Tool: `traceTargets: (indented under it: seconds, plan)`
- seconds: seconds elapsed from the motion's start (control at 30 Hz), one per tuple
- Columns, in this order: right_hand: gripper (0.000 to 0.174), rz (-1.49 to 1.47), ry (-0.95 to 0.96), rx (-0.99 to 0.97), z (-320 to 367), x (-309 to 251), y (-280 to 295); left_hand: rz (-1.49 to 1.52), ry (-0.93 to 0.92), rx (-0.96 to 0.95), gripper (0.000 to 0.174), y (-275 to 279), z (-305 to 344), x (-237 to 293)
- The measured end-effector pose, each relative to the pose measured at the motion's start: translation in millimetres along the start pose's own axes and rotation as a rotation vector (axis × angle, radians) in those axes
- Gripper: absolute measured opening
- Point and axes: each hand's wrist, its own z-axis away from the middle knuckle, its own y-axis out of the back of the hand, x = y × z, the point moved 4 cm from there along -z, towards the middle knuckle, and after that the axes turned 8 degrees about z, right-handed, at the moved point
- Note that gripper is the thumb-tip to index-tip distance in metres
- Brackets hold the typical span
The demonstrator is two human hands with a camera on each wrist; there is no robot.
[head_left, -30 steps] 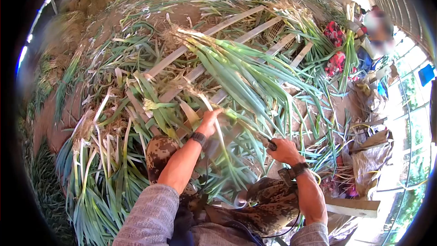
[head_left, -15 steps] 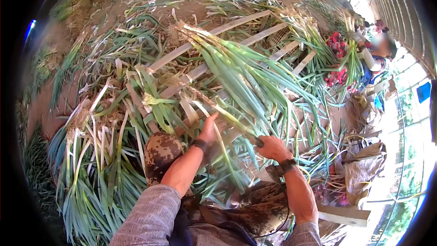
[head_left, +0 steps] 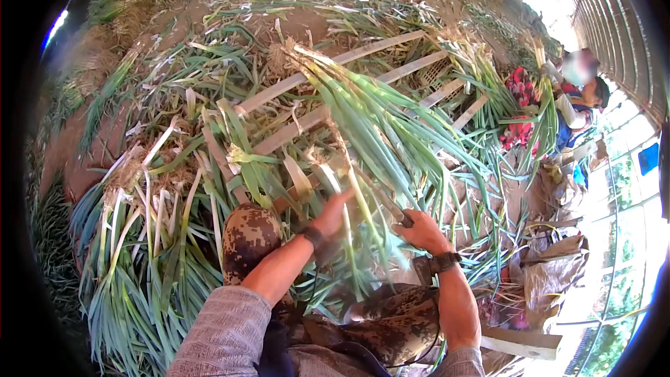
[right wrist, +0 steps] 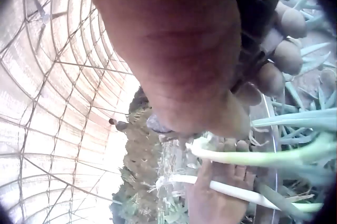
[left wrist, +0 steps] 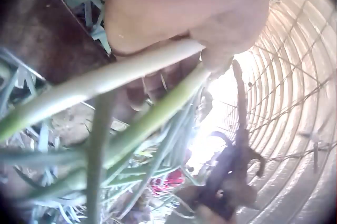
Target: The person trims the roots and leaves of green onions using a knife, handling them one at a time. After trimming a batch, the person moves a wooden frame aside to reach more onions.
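Note:
In the head view my left hand [head_left: 331, 218], fingers curled, holds green onions: a pale-stemmed green onion [left wrist: 131, 74] and a greener-stemmed one [left wrist: 158, 107] cross the left wrist view beside the palm. Their leaves hang down between my knees. My right hand [head_left: 424, 230], to the right of them, grips a dark-handled tool [head_left: 406, 220] with a long thin shaft pointing up and left. What kind of tool it is, I cannot tell. Just beyond both hands lies a large bunch of green onions [head_left: 377, 112], roots at the upper left, across wooden slats [head_left: 335, 63].
Another heap of green onions [head_left: 153, 265] lies left of my camouflage-clad knee [head_left: 251, 237]. Loose leaves and peelings cover the ground. Another person [head_left: 572, 108] sits at the far right beside more onions. Brown sacking [head_left: 555, 272] and a white board [head_left: 520, 342] stand at right.
The brown-rooted onion at my left hand has swung from a slant toward the right hand to a steeper line. My left hand moved slightly right and down; the right hand shifted slightly left.

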Motion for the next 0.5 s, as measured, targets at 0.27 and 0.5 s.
traceTargets:
  seconds: [0.27,0.5]
  plan:
    - [0.036,0.009,0.081,0.097,25.0,-3.6,7.4,0.035,0.064,-0.052,0.031,-11.3,10.1,26.2]
    - [0.035,-0.138,0.128,0.223,42.0,-5.3,12.4,-0.346,-0.087,-0.22,0.041,-5.3,12.9,50.7]
